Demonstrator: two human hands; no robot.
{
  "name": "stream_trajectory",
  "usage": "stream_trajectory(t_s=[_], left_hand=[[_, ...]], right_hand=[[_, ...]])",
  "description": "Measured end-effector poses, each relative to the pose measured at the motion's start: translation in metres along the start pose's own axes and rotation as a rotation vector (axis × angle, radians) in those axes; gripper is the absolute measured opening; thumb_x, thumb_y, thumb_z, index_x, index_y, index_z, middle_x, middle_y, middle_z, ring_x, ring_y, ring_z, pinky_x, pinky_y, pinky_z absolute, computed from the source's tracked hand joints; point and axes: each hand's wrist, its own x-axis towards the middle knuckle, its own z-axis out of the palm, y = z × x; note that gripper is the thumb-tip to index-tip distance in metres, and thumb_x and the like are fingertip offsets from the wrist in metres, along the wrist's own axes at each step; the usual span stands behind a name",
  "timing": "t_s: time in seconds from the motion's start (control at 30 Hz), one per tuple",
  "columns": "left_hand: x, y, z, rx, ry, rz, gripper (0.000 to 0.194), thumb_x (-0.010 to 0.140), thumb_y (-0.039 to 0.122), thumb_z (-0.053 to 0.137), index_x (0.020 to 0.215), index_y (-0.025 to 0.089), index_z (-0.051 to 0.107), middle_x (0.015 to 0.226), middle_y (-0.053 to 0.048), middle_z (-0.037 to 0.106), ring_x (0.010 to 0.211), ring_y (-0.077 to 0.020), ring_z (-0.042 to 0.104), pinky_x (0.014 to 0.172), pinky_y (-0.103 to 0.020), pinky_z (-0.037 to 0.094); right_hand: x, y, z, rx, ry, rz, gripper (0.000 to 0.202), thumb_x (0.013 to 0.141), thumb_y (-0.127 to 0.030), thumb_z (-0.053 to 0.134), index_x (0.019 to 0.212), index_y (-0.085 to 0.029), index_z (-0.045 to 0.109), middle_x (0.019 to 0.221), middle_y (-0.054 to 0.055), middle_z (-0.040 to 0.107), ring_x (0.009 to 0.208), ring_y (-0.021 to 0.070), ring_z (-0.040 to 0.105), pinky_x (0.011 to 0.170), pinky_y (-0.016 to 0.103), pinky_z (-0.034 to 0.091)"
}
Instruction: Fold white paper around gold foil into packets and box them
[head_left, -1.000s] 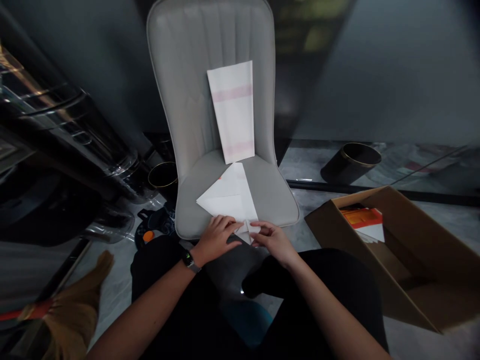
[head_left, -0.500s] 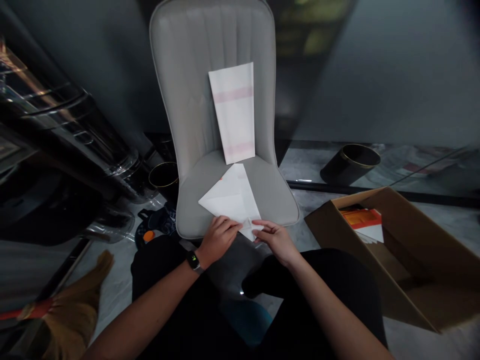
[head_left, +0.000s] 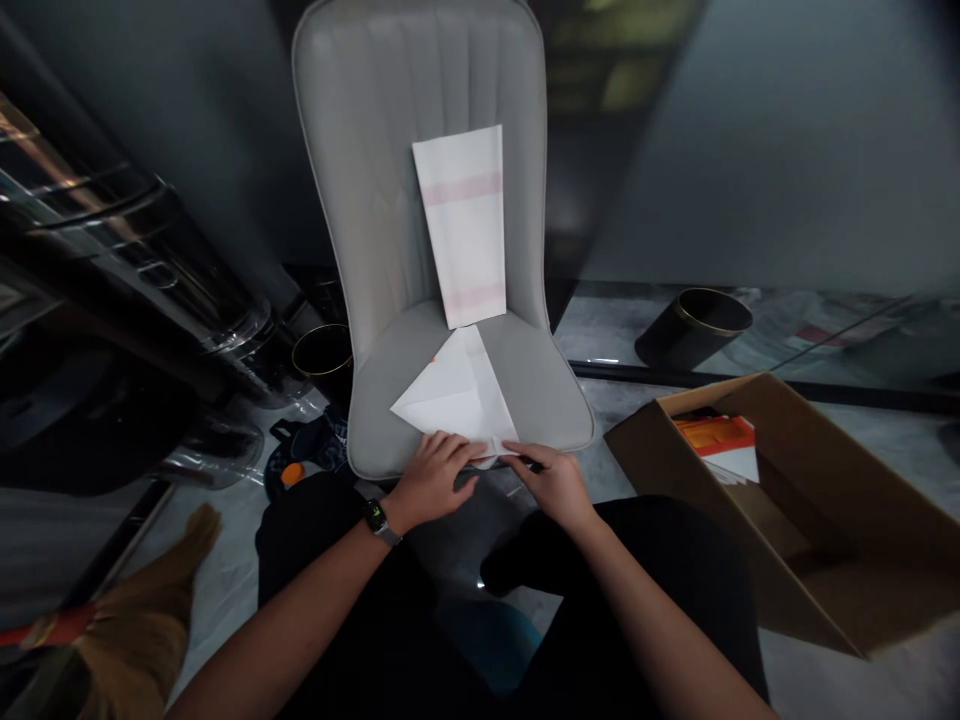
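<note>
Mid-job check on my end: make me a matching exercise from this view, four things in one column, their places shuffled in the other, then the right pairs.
Things
1. folded white paper
2. pink-banded white paper
3. smartwatch
4. open cardboard box

Places
A. on the left wrist
B. leaning against the grey chair's backrest
C. on the floor, right of the chair
D. on the chair seat, its near edge at the left hand and right hand

Right pairs: 1-D, 2-B, 3-A, 4-C

Grey chair point(head_left: 538, 385) — white folded paper point(head_left: 454, 395), pink-banded sheet point(head_left: 466, 235) on it
</note>
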Motion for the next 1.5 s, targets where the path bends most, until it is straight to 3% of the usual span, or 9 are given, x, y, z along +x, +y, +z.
stream_trajectory(t_s=[0.1, 0.27, 0.37, 0.47, 0.67, 0.9, 1.07, 1.27, 1.5], left_hand=[[0.001, 0.002, 0.005, 0.025, 0.042, -0.022, 0.035, 0.099, 0.038, 0.062, 0.130, 0.022, 0.064, 0.106, -0.007, 0.067, 0.101, -0.0255, 0.057, 0.090, -0.044, 0.045], [0.003, 0.003, 0.008, 0.098, 0.117, 0.020, 0.023, 0.106, 0.027, 0.052, 0.115, 0.021, 0.072, 0.092, -0.005, 0.068, 0.093, -0.0232, 0.057, 0.085, -0.041, 0.044], [0.003, 0.007, 0.005, 0.147, 0.135, 0.042, 0.021, 0.104, 0.026, 0.055, 0.115, 0.022, 0.072, 0.096, -0.005, 0.068, 0.095, -0.0241, 0.056, 0.086, -0.043, 0.043], [0.002, 0.009, 0.004, 0.161, 0.165, 0.054, 0.025, 0.102, 0.030, 0.059, 0.124, 0.023, 0.068, 0.105, -0.006, 0.069, 0.098, -0.0251, 0.056, 0.088, -0.044, 0.044], [0.001, 0.002, 0.002, 0.168, 0.108, 0.089, 0.026, 0.105, 0.019, 0.052, 0.125, 0.022, 0.067, 0.103, -0.005, 0.071, 0.098, -0.0234, 0.058, 0.085, -0.041, 0.045], [0.000, 0.002, 0.002, 0.173, 0.156, 0.088, 0.031, 0.102, 0.014, 0.054, 0.129, 0.022, 0.066, 0.105, -0.006, 0.070, 0.099, -0.0244, 0.056, 0.087, -0.042, 0.046], [-0.003, 0.003, 0.001, 0.182, 0.201, 0.089, 0.032, 0.102, 0.014, 0.055, 0.129, 0.024, 0.067, 0.107, -0.006, 0.071, 0.100, -0.0245, 0.055, 0.088, -0.042, 0.045], [-0.004, 0.001, 0.000, 0.155, 0.188, 0.092, 0.030, 0.103, 0.015, 0.054, 0.128, 0.024, 0.068, 0.105, -0.005, 0.073, 0.098, -0.0239, 0.055, 0.088, -0.042, 0.044], [-0.004, -0.001, 0.001, 0.161, 0.184, 0.052, 0.028, 0.101, 0.016, 0.058, 0.125, 0.025, 0.070, 0.104, -0.005, 0.072, 0.097, -0.0240, 0.054, 0.086, -0.042, 0.045]], right_hand=[[0.002, -0.001, -0.002, -0.025, -0.024, -0.068, 0.021, 0.094, -0.039, 0.067, 0.103, -0.028, 0.082, 0.099, 0.007, 0.081, 0.087, 0.0273, 0.077, 0.081, 0.040, 0.063], [0.005, 0.002, -0.005, -0.063, -0.068, -0.146, 0.020, 0.096, -0.036, 0.065, 0.103, -0.027, 0.082, 0.089, 0.006, 0.077, 0.078, 0.0224, 0.073, 0.074, 0.036, 0.061], [0.006, 0.005, -0.006, -0.131, -0.012, -0.196, 0.020, 0.097, -0.033, 0.064, 0.101, -0.027, 0.083, 0.083, 0.005, 0.068, 0.075, 0.0201, 0.067, 0.069, 0.034, 0.058], [0.007, 0.007, -0.006, -0.203, 0.028, -0.227, 0.018, 0.096, -0.031, 0.066, 0.098, -0.029, 0.084, 0.087, 0.006, 0.063, 0.081, 0.0216, 0.064, 0.073, 0.037, 0.058], [0.009, 0.010, -0.005, -0.332, 0.075, -0.378, 0.013, 0.094, -0.028, 0.071, 0.101, -0.030, 0.082, 0.108, 0.009, 0.067, 0.100, 0.0267, 0.062, 0.085, 0.045, 0.056], [0.010, 0.000, -0.008, -0.458, 0.055, -0.512, 0.016, 0.097, -0.019, 0.066, 0.103, -0.026, 0.080, 0.098, 0.006, 0.074, 0.091, 0.0238, 0.061, 0.078, 0.040, 0.049], [0.008, -0.002, -0.010, -0.438, 0.066, -0.512, 0.017, 0.097, -0.020, 0.066, 0.108, -0.025, 0.078, 0.101, 0.007, 0.075, 0.093, 0.0243, 0.061, 0.080, 0.042, 0.048], [0.005, 0.001, -0.007, -0.445, 0.084, -0.442, 0.015, 0.097, -0.020, 0.066, 0.099, -0.027, 0.079, 0.098, 0.006, 0.073, 0.093, 0.0240, 0.061, 0.082, 0.042, 0.047], [0.001, -0.001, -0.006, -0.454, 0.026, -0.449, 0.016, 0.096, -0.021, 0.068, 0.107, -0.026, 0.078, 0.101, 0.007, 0.072, 0.093, 0.0238, 0.062, 0.080, 0.040, 0.046]])
